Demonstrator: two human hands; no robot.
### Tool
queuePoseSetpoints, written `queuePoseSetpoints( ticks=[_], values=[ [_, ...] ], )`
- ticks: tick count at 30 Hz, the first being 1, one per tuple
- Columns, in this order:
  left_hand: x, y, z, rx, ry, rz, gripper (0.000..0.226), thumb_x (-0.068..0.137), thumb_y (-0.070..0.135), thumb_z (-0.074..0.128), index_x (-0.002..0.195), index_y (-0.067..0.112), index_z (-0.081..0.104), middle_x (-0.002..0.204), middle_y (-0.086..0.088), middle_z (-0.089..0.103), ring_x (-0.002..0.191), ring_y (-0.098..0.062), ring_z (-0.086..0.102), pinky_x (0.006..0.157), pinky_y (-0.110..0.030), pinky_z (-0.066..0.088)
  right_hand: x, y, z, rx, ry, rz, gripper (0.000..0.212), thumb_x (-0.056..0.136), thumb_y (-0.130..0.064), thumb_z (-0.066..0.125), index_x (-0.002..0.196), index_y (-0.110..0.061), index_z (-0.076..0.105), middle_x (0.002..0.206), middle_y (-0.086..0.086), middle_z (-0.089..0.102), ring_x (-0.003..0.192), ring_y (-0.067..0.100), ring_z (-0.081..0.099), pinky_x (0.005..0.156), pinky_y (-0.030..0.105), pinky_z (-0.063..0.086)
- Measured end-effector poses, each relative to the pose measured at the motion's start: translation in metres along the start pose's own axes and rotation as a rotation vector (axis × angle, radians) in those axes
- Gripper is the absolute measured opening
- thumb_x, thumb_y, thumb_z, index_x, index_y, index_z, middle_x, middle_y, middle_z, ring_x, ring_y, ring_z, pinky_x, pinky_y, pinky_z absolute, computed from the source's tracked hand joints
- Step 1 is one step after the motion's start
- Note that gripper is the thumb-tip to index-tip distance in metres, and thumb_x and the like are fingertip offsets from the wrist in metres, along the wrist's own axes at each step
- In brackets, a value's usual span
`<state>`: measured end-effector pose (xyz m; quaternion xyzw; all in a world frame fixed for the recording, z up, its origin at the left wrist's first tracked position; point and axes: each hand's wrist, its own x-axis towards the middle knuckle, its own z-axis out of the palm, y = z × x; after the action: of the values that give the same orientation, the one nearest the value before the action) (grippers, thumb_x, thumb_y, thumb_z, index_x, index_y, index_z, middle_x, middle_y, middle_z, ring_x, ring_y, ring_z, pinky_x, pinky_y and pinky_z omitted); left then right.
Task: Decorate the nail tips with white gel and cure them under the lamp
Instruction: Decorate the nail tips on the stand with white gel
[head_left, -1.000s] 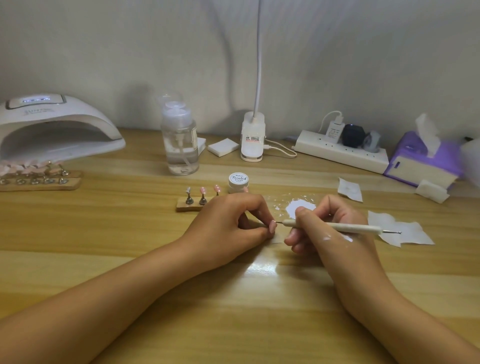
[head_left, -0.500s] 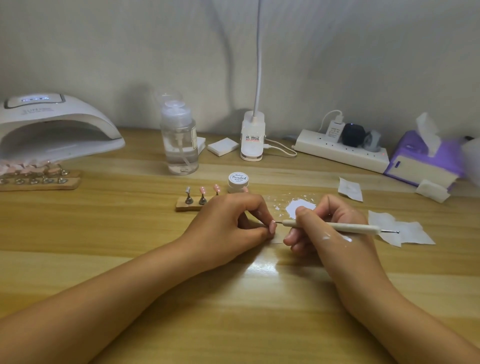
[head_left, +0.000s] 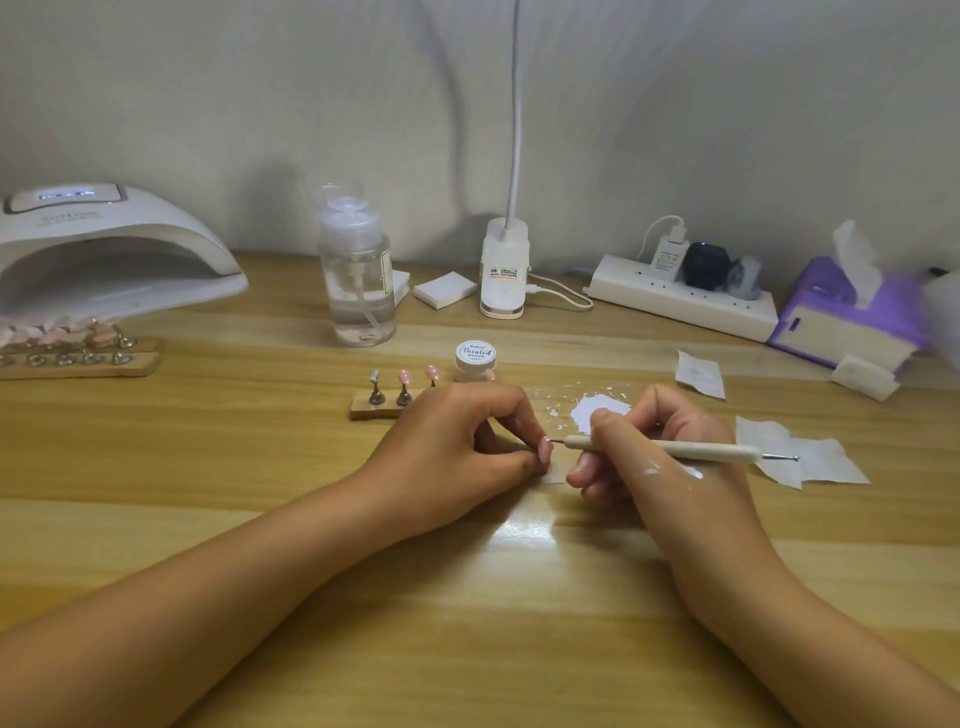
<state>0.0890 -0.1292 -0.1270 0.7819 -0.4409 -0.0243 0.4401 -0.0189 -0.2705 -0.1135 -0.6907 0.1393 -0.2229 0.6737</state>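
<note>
Pink nail tip (head_left: 545, 450): we are pinching it in the left hand (head_left: 457, 447); the right hand (head_left: 667, 470) is gripping the dotting tool (head_left: 717, 452) against its edge.

Pink nail tip (head_left: 545, 450) at point of dotting tool (head_left: 660, 448); white gel puddle (head_left: 589, 413) behind.

Pink nail tip (head_left: 545, 450) – white gel (head_left: 597, 410), purple tissue box (head_left: 852, 317)
</note>
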Motion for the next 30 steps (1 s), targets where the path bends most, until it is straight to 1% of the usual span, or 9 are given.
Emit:
queuePoseSetpoints(
  ticks=[6, 13, 16, 18, 20, 21, 23, 24, 30],
  values=[
    [-0.0008, 0.0014, -0.0003, 0.007, -0.003, 0.006, 0.02, 0.081, 0.014, 0.078, 0.075, 0.029, 0.066, 0.06, 0.034, 0.058, 0.047, 0.005, 0.051, 0.048, -0.005, 0.03, -0.0008, -0.0002, -0.0003, 0.004, 0.013, 0.003, 0.029, 0.092, -0.007, 0.061, 0.067, -0.014, 0.047, 0.059, 0.013, 0.07, 0.046, 0.013, 0.06, 0.047, 0.019, 0.049],
    [0.0005, 0.0011, -0.0004, -0.001, -0.007, 0.003, 0.027, 0.081, 0.013, 0.078, 0.073, 0.034, 0.064, 0.06, 0.035, 0.059, 0.047, 0.006, 0.05, 0.049, -0.005, 0.03, -0.0004, 0.0, -0.0009, 0.028, 0.021, -0.007, 0.028, 0.091, -0.005, 0.06, 0.068, -0.012, 0.047, 0.057, 0.013, 0.069, 0.045, 0.013, 0.059, 0.046, 0.019, 0.049],
    [0.0007, 0.0002, 0.0, -0.015, -0.008, -0.006, 0.023, 0.081, 0.016, 0.079, 0.073, 0.032, 0.065, 0.059, 0.034, 0.059, 0.047, 0.008, 0.05, 0.049, -0.004, 0.03, 0.0007, 0.0002, -0.0019, 0.057, 0.053, -0.001, 0.035, 0.091, -0.004, 0.06, 0.061, -0.019, 0.049, 0.055, 0.014, 0.067, 0.044, 0.013, 0.056, 0.045, 0.02, 0.048],
    [0.0006, -0.0002, 0.0003, -0.029, -0.011, -0.008, 0.024, 0.081, 0.015, 0.079, 0.073, 0.032, 0.065, 0.059, 0.034, 0.059, 0.046, 0.01, 0.051, 0.048, -0.003, 0.03, 0.0002, -0.0008, -0.0015, 0.053, 0.048, 0.002, 0.039, 0.085, -0.008, 0.064, 0.053, -0.025, 0.049, 0.053, 0.014, 0.065, 0.042, 0.014, 0.054, 0.043, 0.02, 0.046],
    [0.0007, -0.0004, 0.0005, -0.039, -0.014, -0.01, 0.025, 0.081, 0.014, 0.079, 0.073, 0.032, 0.065, 0.057, 0.034, 0.058, 0.045, 0.011, 0.051, 0.047, -0.002, 0.03, -0.001, -0.0027, -0.0012, 0.052, 0.032, 0.006, 0.028, 0.075, -0.015, 0.061, 0.053, -0.023, 0.047, 0.05, 0.014, 0.063, 0.04, 0.014, 0.052, 0.041, 0.019, 0.044],
    [0.0007, -0.0005, 0.0007, -0.039, -0.014, -0.009, 0.025, 0.081, 0.014, 0.079, 0.072, 0.033, 0.065, 0.056, 0.034, 0.058, 0.045, 0.011, 0.05, 0.047, -0.002, 0.03, -0.0012, -0.0026, -0.0016, 0.054, 0.031, 0.005, 0.026, 0.075, -0.015, 0.061, 0.055, -0.021, 0.046, 0.05, 0.014, 0.062, 0.04, 0.014, 0.052, 0.041, 0.019, 0.044],
    [0.0007, -0.0005, 0.0007, -0.036, -0.014, -0.01, 0.025, 0.082, 0.015, 0.079, 0.073, 0.033, 0.065, 0.055, 0.034, 0.057, 0.044, 0.011, 0.049, 0.047, -0.002, 0.029, -0.0012, -0.001, -0.0029, 0.05, 0.037, -0.002, 0.034, 0.084, -0.008, 0.064, 0.058, -0.018, 0.046, 0.05, 0.014, 0.063, 0.04, 0.013, 0.051, 0.041, 0.018, 0.044],
    [0.0007, -0.0007, 0.0007, -0.037, -0.015, -0.012, 0.024, 0.082, 0.015, 0.079, 0.073, 0.033, 0.065, 0.055, 0.034, 0.057, 0.044, 0.011, 0.05, 0.047, -0.002, 0.029, -0.0011, -0.0005, -0.0029, 0.044, 0.038, -0.005, 0.034, 0.088, -0.006, 0.062, 0.06, -0.017, 0.046, 0.051, 0.014, 0.063, 0.04, 0.013, 0.051, 0.041, 0.018, 0.044],
    [0.0004, -0.0006, 0.0005, -0.047, -0.01, -0.011, 0.017, 0.081, 0.016, 0.079, 0.075, 0.026, 0.068, 0.058, 0.033, 0.059, 0.045, 0.01, 0.051, 0.047, -0.003, 0.029, -0.0012, 0.0007, -0.0014, 0.005, 0.023, -0.012, 0.031, 0.091, -0.011, 0.063, 0.065, -0.014, 0.046, 0.056, 0.013, 0.067, 0.043, 0.014, 0.057, 0.045, 0.021, 0.049]
  ],
)
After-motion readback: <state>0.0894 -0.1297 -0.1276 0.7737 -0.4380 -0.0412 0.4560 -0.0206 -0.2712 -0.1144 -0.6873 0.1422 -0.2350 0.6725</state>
